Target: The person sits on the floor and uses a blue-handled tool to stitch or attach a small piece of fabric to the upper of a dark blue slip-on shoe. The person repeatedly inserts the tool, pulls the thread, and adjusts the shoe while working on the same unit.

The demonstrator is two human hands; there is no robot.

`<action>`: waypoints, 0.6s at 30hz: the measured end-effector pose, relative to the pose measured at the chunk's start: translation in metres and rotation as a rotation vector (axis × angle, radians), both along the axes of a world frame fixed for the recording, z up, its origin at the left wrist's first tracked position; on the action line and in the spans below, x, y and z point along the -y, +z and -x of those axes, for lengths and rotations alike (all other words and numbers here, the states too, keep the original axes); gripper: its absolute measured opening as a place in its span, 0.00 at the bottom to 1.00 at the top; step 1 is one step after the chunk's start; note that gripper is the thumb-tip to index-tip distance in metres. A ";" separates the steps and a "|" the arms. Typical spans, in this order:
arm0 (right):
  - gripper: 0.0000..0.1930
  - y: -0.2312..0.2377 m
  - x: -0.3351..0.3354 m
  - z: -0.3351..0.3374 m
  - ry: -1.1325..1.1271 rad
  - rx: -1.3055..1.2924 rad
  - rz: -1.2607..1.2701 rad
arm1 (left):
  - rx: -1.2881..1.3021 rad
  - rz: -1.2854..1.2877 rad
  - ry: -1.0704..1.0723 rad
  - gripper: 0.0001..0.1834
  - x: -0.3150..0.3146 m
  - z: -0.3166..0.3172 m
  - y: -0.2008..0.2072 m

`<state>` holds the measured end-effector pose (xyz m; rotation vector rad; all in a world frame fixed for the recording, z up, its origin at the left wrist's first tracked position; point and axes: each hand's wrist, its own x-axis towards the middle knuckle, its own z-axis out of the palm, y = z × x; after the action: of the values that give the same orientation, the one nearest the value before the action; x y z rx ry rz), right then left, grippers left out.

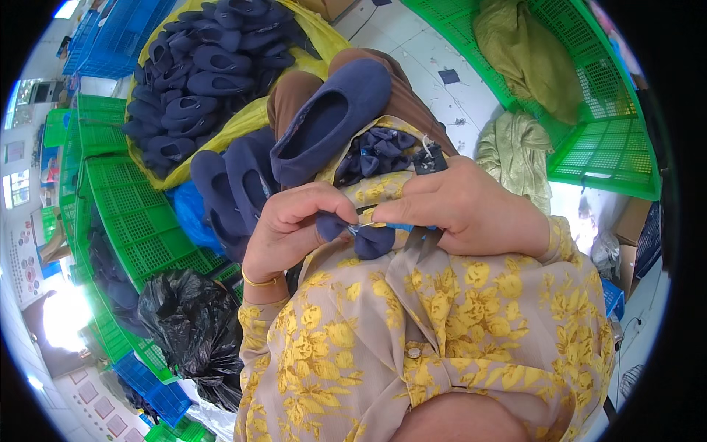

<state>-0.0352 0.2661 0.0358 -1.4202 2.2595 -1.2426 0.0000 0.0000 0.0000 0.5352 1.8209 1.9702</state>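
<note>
My left hand is closed, pinching a small navy fabric bow in front of my chest. My right hand meets it there, thumb and forefinger pressed together at the bow's middle; whatever thin thing they grip is too small to make out. Just beyond, a heap of similar navy bows lies in my lap on yellow patterned cloth. A dark square pad with pale thread on it sits beside my right knuckles. One navy slip-on shoe rests across my knees, its opening facing up.
More navy shoes lean at my left knee. A yellow sack full of them stands ahead on the left. Green crates and a black plastic bag flank my left; another green crate with olive cloth is at right.
</note>
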 end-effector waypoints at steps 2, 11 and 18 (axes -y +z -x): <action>0.21 0.002 0.001 0.000 -0.001 -0.014 0.005 | -0.005 0.017 0.006 0.05 -0.001 0.000 0.001; 0.10 0.006 0.003 -0.002 0.009 -0.139 -0.091 | -0.035 0.059 -0.002 0.02 -0.004 0.002 0.005; 0.09 0.003 0.004 -0.002 0.015 -0.147 -0.102 | -0.064 0.083 -0.033 0.03 -0.004 0.004 0.005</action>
<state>-0.0333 0.2618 0.0383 -1.5335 2.3646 -1.0330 -0.0035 0.0039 0.0047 0.6046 1.9111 1.8666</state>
